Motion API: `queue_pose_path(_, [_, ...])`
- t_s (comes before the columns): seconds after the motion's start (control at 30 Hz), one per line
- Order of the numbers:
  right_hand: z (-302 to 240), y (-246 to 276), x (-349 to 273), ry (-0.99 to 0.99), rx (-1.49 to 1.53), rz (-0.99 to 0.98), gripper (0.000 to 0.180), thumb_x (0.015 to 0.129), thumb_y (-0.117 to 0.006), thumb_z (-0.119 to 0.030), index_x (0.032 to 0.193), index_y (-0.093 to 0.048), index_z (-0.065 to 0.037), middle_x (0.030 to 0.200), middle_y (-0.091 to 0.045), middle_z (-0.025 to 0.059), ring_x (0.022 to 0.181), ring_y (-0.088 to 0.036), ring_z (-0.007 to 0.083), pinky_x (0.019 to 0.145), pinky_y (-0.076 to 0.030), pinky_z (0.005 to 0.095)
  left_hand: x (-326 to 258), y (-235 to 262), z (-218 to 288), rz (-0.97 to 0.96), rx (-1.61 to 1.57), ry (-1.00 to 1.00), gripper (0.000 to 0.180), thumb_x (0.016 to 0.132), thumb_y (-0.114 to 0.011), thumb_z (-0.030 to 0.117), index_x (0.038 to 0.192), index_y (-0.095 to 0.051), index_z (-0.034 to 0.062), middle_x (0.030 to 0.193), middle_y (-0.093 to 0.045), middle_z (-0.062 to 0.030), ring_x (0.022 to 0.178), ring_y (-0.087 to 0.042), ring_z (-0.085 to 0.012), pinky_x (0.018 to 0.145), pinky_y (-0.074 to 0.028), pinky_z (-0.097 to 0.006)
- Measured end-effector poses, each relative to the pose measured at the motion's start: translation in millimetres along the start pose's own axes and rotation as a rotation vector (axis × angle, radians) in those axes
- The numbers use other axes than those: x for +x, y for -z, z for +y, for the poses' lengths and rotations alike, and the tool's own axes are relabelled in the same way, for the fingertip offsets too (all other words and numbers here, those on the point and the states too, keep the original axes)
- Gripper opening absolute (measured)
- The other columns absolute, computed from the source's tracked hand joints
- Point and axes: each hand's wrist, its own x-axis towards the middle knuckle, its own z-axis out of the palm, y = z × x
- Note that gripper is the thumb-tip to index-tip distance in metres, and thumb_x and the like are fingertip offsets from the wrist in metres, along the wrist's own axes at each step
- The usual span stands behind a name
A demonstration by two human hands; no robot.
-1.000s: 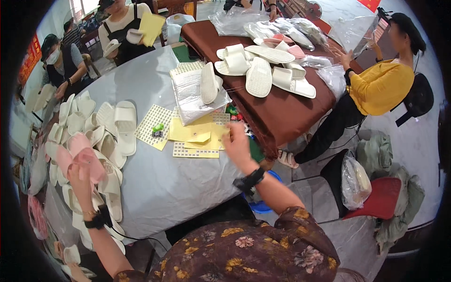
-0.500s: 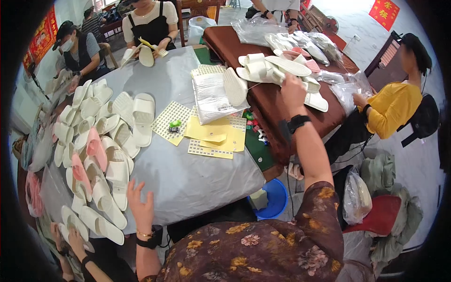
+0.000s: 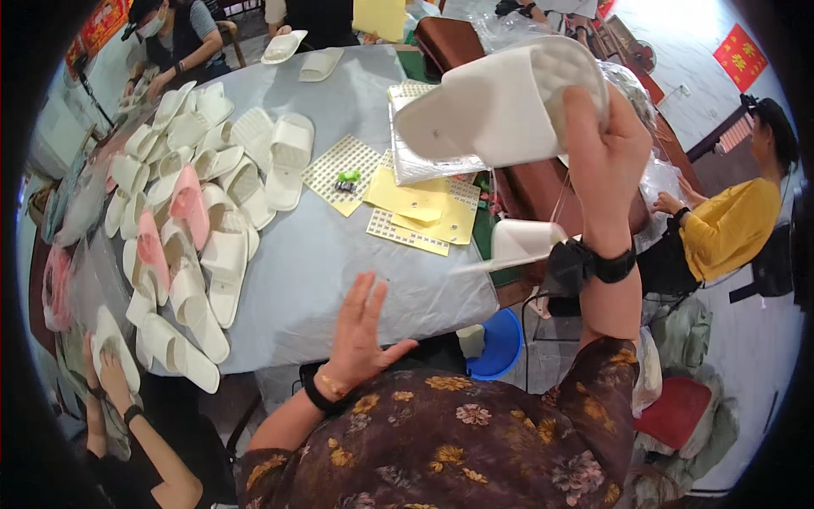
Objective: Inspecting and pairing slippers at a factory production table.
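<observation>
My right hand (image 3: 606, 157) is closed around the toe strap end of a white slide slipper (image 3: 496, 110), raised over the right part of the table. Below it a second white slipper (image 3: 521, 242) hangs tilted, with a thin string running up toward my right hand. My left hand (image 3: 360, 331) is held over the table's near edge, fingers spread and nothing in it. To its left lies a heap of white slippers (image 3: 225, 267), with pink slippers (image 3: 188, 205) among them. Yellow sticker sheets (image 3: 407, 199) lie beyond my left hand.
Grey plastic sheeting (image 3: 288, 327) covers the table. A brown padded surface (image 3: 445, 51) adjoins it at right. On the floor stand a blue bucket (image 3: 502, 346) and a red seat (image 3: 674, 413). Other people work around the table; one at lower left handles a slipper (image 3: 114, 343).
My right hand has lifted white slippers off the brown surface and drawn them closer. My left hand has moved right, away from the heap. The view has shifted too.
</observation>
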Motion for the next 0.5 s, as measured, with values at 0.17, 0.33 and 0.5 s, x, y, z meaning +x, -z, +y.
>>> queue_pose_path(0.17, [-26.7, -8.0, -22.6, -0.157, 0.346, -0.143, 0.021, 0.091, -0.064, -0.014, 0.103, -0.069, 0.003, 0.08, -0.067, 0.0012, 0.071, -0.056, 0.0043, 0.062, -0.046, 0.022, 10.5, 18.5, 1.9, 0.097, -0.125, 0.056, 0.104, 0.067, -0.089, 0.034, 0.148, -0.033, 0.0016, 0.151, -0.036, -0.0225, 0.14, -0.035, -0.0389, 0.112, -0.032, -0.048])
queue_pose_path(0.33, [-32.0, -23.4, -36.4, -0.292, 0.554, -0.207, 0.021, 0.093, -0.064, -0.014, 0.103, -0.069, 0.003, 0.086, -0.068, 0.0003, 0.076, -0.058, 0.0047, 0.066, -0.046, 0.0217, 4.0, 35.1, -7.3, 0.088, -0.472, 0.298, 0.082, 0.074, -0.085, 0.033, 0.139, -0.047, 0.0009, 0.126, -0.059, -0.0145, 0.115, -0.061, -0.0282, 0.095, -0.049, -0.039])
queue_pose_path(0.5, [-29.5, -34.8, -39.3, -0.338, 0.567, -0.322, 0.022, 0.094, -0.062, -0.014, 0.105, -0.069, 0.003, 0.086, -0.068, 0.0005, 0.076, -0.058, 0.0046, 0.066, -0.047, 0.0216, 4.4, 63.0, -17.4, 0.498, -0.273, 0.195, 0.069, 0.082, -0.078, 0.036, 0.135, -0.051, 0.0008, 0.125, -0.059, -0.0131, 0.107, -0.06, -0.0257, 0.089, -0.048, -0.035])
